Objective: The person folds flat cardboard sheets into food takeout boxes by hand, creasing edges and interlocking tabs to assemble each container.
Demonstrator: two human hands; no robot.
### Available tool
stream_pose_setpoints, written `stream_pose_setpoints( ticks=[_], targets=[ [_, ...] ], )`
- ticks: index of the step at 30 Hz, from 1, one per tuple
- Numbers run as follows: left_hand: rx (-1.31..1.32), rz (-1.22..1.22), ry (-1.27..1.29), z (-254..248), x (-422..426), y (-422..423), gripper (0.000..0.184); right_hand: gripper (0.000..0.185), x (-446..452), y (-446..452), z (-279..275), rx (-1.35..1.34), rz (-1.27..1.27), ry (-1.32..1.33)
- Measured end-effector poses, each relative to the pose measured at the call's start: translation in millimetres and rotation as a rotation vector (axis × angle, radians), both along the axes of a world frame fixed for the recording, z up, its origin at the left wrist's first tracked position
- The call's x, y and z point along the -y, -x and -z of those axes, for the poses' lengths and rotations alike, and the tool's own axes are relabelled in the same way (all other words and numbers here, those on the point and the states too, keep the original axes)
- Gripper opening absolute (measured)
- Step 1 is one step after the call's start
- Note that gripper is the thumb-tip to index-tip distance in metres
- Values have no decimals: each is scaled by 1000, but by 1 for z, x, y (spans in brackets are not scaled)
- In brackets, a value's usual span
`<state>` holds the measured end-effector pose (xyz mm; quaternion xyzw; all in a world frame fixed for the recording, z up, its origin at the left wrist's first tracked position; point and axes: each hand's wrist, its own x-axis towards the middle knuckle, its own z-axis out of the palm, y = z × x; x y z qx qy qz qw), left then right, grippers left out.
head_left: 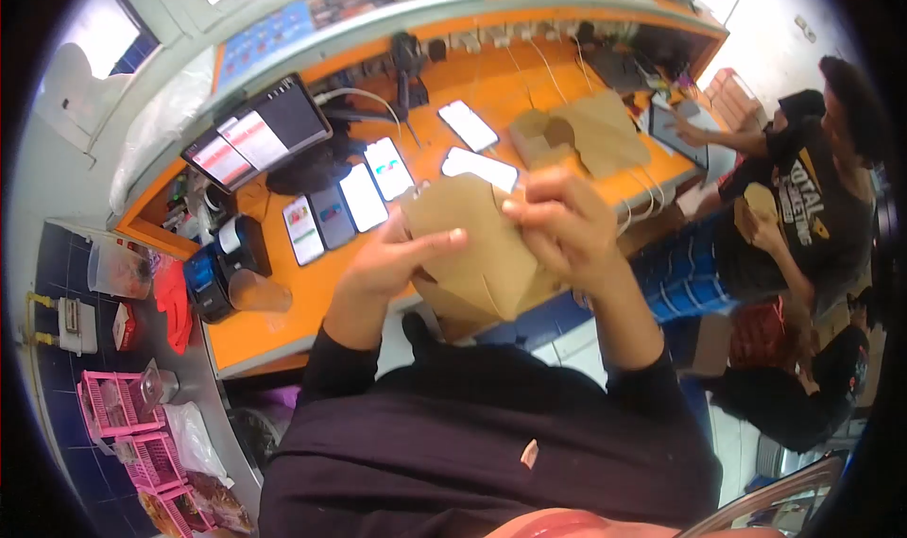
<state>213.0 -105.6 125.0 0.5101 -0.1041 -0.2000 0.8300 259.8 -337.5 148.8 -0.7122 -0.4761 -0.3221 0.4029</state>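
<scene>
A brown kraft cardboard food box (pixel 472 250), partly folded, is held up in front of my chest over the counter's front edge. My left hand (pixel 392 259) grips its left side, the thumb lying across the panel. At the upper right edge, my right hand (pixel 567 222) has its fingers curled in a pinch on a flap; the exact contact at the fingertips is partly hidden. Just behind the box, a phone with a lit screen (pixel 480 168) lies on the orange counter (pixel 274 325).
Several phones stand in a row near a monitor (pixel 260 132). Flat brown cardboard pieces (pixel 605 132) lie at the right of the counter. A receipt printer (pixel 227 259) and a clear cup (pixel 260 294) sit left. Pink baskets (pixel 142 444) are lower left. People stand at right, one touching a tablet (pixel 675 132).
</scene>
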Motion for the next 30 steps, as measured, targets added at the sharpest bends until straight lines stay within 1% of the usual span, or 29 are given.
stream_pose_setpoints(
  ticks=[1,2,4,5,7,10,13,16,19,22,23,25,28,29,30],
  targets=[
    [50,-28,-33,-2,1,-2,42,30,-4,-2,2,55,-2,-19],
    [99,-58,-68,-3,2,-3,41,33,-6,-1,4,32,-24,-47],
    [130,-36,-43,6,1,-7,40,30,-8,2,12,-21,-3,-17],
    [136,-77,-35,11,1,-10,39,33,-12,4,10,-15,10,0],
    [132,-142,-12,18,1,-14,37,45,-18,8,8,-19,56,40],
    [29,-166,79,18,2,-16,40,72,-23,12,15,-170,-39,100],
    [-18,-202,128,18,3,-15,43,82,-34,16,23,-292,-74,65],
    [-40,-1,207,8,-10,-13,46,80,-26,8,36,-261,-26,35],
    [495,109,-263,-15,-13,-8,51,69,-27,0,41,-301,-72,-219],
    [481,-36,-353,-21,-6,-9,56,49,-36,3,31,-299,-27,-221],
    [339,-128,-285,-28,0,-3,54,45,-37,4,29,-273,-20,-214],
    [442,-247,-409,-25,3,0,45,37,-39,3,29,-223,-4,-193],
    [549,-401,-473,-26,9,7,32,35,-40,6,29,-227,-29,-224],
    [747,-485,-592,-23,5,6,34,40,-41,6,31,-204,-18,-218],
    [756,-510,-595,-24,8,10,37,40,-41,9,36,-191,-7,-217]
  ],
)
